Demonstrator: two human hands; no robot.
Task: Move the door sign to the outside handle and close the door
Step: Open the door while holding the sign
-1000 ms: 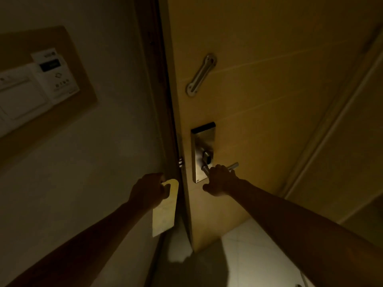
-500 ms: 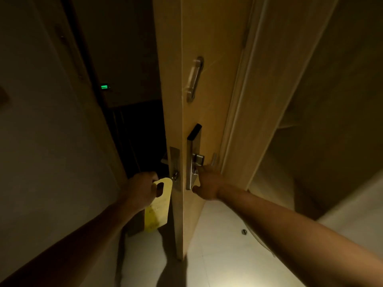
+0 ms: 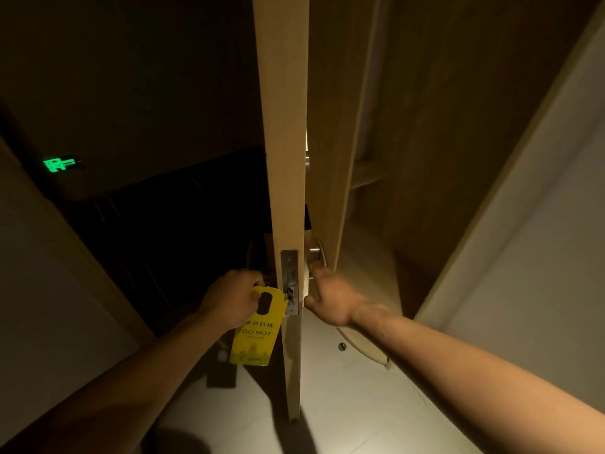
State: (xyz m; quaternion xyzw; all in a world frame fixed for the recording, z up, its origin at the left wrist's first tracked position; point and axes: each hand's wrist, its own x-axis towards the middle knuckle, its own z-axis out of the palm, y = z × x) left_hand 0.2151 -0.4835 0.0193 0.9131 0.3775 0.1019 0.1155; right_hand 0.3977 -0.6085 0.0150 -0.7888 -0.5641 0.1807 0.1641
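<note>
The door (image 3: 281, 132) is seen edge-on, standing open, with its narrow edge facing the camera and a metal lock plate (image 3: 289, 281) set into that edge. On the left side of the door, the yellow door sign (image 3: 257, 335) is held by the left hand (image 3: 234, 299). The fingers are closed around the upper left of the sign, beside its oval hanging hole, and the sign hangs down below the hand, tilted slightly. Its right edge lies just beside the lock plate, possibly touching it. The words "DO NOT" can be read on its face, under a line of Chinese characters. The outside handle is mostly hidden in the dark behind the hand and the sign, so it cannot be told whether the sign is over it.

On the right side of the door, the right hand (image 3: 330, 299) is raised to the inside handle (image 3: 319, 253). Its fingertips are hidden against the door, so its grip on the handle cannot be told; the thumb is spread out toward the door edge.

A pale tiled floor (image 3: 343, 404) is seen below. A green glowing exit sign (image 3: 60, 163) is seen in the dark hallway at the left.
</note>
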